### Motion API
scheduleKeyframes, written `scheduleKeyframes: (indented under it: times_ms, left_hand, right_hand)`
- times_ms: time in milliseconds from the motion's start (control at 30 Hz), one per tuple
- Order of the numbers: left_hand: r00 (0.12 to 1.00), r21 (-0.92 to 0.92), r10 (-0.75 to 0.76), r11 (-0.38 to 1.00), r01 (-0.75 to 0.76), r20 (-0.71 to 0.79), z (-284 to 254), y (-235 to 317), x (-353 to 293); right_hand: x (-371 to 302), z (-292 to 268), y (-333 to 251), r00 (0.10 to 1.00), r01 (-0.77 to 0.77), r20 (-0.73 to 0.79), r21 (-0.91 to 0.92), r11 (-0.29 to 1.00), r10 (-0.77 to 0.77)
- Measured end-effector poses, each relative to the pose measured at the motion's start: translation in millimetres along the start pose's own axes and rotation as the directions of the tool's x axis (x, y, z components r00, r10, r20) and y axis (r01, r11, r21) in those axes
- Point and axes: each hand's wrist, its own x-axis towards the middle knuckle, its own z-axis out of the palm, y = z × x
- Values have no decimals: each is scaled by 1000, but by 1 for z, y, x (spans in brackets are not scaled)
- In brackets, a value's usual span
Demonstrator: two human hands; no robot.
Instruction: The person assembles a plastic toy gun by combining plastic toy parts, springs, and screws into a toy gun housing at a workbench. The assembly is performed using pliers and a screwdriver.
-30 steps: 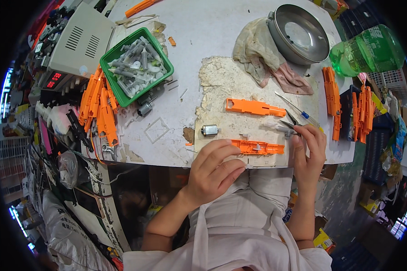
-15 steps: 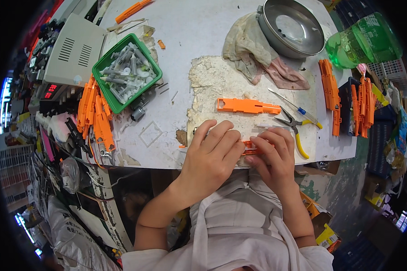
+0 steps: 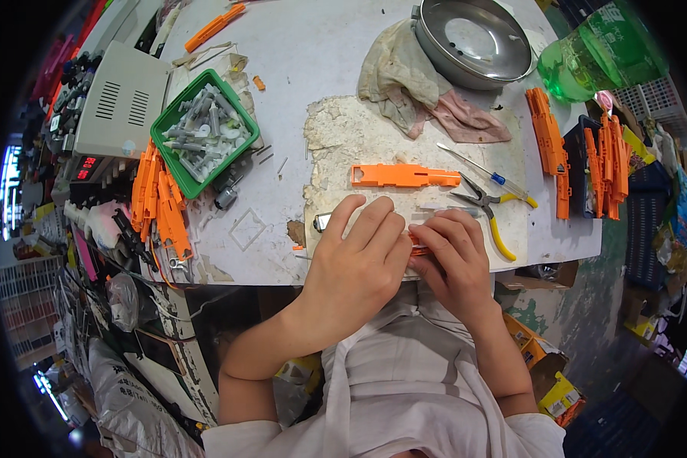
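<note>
At the table's near edge, my left hand (image 3: 356, 263) and my right hand (image 3: 456, 259) meet over an orange plastic part (image 3: 418, 249). Both hands are closed on it, and most of it is hidden behind my fingers. A small silver metal piece (image 3: 322, 221) shows just left of my left hand. Beyond my hands lies a longer orange plastic housing (image 3: 404, 176), flat on a worn pale board (image 3: 332, 141). To the right of it are yellow-handled pliers (image 3: 482, 200) with jaws apart, and a screwdriver (image 3: 498, 180) with a blue and clear handle.
A green tray (image 3: 177, 169) full of small grey and white plastic parts stands at left, beside orange parts (image 3: 159, 202) and a beige box with a red display (image 3: 118, 103). Far right are a rag (image 3: 404, 80), a metal bowl (image 3: 473, 46), a green bottle (image 3: 599, 57) and stacked orange parts (image 3: 548, 145).
My right fingers have closed further over the orange part, so less of it shows. The table scene has shifted slightly left in view, and the silver piece beside my left hand now shows more.
</note>
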Motion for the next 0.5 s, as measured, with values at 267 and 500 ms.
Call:
scheduleKeyframes:
  times_ms: [267, 500]
  left_hand:
    - [1000, 15, -1, 1000, 1, 16, -2, 6, 6]
    - [997, 43, 28, 999, -31, 70, 1, 9, 5]
  right_hand:
    - [0, 0, 1, 999, -3, -34, 47, 999, 5]
    - [0, 0, 1, 999, 8, -42, 70, 998, -5]
